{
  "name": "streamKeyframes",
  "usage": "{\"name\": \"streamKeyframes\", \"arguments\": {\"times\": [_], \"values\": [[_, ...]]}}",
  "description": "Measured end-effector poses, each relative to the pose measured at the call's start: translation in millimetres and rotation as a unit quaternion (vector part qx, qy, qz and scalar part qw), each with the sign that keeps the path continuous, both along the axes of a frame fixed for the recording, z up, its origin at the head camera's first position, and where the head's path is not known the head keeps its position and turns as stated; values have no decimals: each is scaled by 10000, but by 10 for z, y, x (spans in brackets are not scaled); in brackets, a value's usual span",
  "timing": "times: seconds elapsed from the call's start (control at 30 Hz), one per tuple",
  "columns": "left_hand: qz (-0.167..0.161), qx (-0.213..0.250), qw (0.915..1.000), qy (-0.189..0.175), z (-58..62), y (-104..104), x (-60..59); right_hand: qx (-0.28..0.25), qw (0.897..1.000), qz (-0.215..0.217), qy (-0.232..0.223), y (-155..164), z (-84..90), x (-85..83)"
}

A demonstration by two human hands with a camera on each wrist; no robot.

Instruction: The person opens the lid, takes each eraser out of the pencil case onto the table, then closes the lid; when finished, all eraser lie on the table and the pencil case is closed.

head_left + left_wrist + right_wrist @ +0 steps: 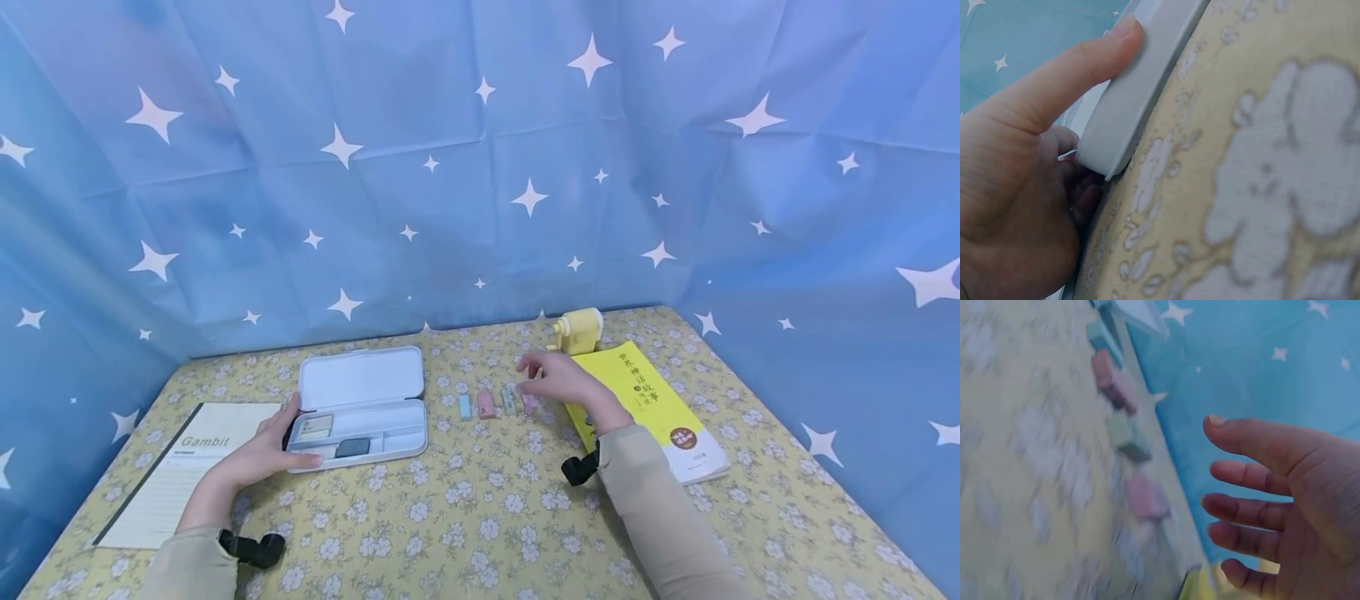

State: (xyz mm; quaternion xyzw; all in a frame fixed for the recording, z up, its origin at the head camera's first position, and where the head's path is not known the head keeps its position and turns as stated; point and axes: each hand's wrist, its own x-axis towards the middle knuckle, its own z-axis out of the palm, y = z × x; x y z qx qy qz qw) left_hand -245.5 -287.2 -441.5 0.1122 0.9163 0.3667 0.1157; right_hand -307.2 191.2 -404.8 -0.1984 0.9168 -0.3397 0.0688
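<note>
Four small erasers lie in a row near the middle of the tabletop, toward its far edge: a blue eraser (pixel 465 407), a pink eraser (pixel 487 405), a green eraser (pixel 509 399) and a second pink eraser (pixel 529 403). The right hand (pixel 558 380) hovers over the right end of this row, fingers spread and relaxed, gripping nothing. The left hand (pixel 264 451) holds the left end of the open pencil case (pixel 358 408), thumb along its front wall and fingers curled behind the end. The case sits left of the row, lid raised toward the far edge.

Risks, as judged from this position:
- A low sweep of the spread fingers could knock the nearest pink eraser into its neighbours, since the pieces lie close together.
- The hand could catch the yellow book (pixel 651 408) just beside it, or the yellow sharpener (pixel 576 330) behind it.
- If the left grip slackens, the case could slide on the floral cloth.

View differences:
- The head view alone shows the whole layout, including the notebook (pixel 180 475) near the left edge and the case contents.
- The left wrist view shows the thumb (pixel 1066 81) pressed flat on the case wall (pixel 1129 100), a contact only partly seen from above.
- The right wrist view, blurred, confirms the fingers (pixel 1254 478) are apart and clear of the erasers.
</note>
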Motion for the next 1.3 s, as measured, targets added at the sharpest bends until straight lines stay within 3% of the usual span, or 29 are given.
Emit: {"name": "streamKeyframes", "arguments": {"times": [0.27,0.43,0.7,0.93,1.1,1.3], "values": [[6,-1,10000,29,-23,-21,-6,280,9965,780,135,-498,194,-46],[-9,-14,10000,70,-23,-8,-23,422,9895,1372,-149,-846,227,-87],[8,-91,10000,-19,-8,2,-25,682,9722,2224,-246,-1401,338,-100],[43,-146,9999,-57,3,7,-21,999,9484,3005,-163,-1819,316,-139],[65,-188,9998,-88,9,7,-24,1132,9364,3309,-278,-2071,260,-125],[84,-182,9998,-91,-15,-15,-44,1479,9319,3285,-417,-2261,255,-96]]}}
